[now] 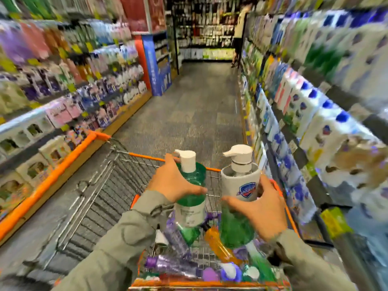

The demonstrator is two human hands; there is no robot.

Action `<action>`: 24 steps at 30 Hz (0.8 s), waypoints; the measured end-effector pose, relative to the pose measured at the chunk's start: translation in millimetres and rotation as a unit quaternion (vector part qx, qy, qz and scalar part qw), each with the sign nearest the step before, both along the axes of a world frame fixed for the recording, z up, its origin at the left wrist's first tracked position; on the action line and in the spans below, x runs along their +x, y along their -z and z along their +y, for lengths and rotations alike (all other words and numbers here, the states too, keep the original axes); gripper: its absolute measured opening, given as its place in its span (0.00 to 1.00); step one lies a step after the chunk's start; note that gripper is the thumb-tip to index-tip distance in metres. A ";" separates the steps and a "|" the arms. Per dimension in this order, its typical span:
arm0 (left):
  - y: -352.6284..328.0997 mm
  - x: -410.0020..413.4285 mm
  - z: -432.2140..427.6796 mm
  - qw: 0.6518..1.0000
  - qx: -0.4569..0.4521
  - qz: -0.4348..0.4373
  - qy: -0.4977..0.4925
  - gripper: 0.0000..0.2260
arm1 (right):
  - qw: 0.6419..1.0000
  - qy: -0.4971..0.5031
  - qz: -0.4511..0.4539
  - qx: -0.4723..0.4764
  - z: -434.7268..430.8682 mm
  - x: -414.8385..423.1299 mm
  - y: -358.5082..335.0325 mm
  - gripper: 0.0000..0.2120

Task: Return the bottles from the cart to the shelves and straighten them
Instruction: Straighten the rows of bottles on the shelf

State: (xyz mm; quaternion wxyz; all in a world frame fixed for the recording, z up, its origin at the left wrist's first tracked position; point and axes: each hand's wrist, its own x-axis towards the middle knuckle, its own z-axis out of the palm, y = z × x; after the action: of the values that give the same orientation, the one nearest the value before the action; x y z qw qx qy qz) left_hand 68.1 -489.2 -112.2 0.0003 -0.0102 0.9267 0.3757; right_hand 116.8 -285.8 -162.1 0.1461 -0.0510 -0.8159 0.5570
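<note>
Left hand (175,182) wraps the shoulder of a green pump bottle (191,214). Right hand (261,210) grips the body of a white-sleeved pump bottle (241,185). We hold both upright above the cart (147,157), where a purple bottle (176,264) and an orange bottle (219,245) lie jumbled. We judge them full, fairly heavy, rigid, slick-walled: take mid-body, never by the pump heads. Stocked shelves (294,106) stand close on our right.
</note>
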 end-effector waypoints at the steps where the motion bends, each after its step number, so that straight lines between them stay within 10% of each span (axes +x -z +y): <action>1: -9.9 7.7 5.0 1.000 -0.002 -0.001 0.010 0.38 | 1.000 0.003 0.003 -0.006 3.8 9.6 -10.4 0.28; 24: -122.5 21.8 177.5 0.950 0.087 0.090 0.288 0.36 | 0.962 0.260 0.083 0.016 105.5 116.3 -135.8 0.29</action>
State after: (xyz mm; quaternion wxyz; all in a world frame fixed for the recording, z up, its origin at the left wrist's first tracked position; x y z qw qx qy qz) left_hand 89.9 -311.7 10.4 0.0263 0.2905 0.8502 0.4384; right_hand 233.1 -180.3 -26.2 0.3541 -0.2123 -0.7681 0.4894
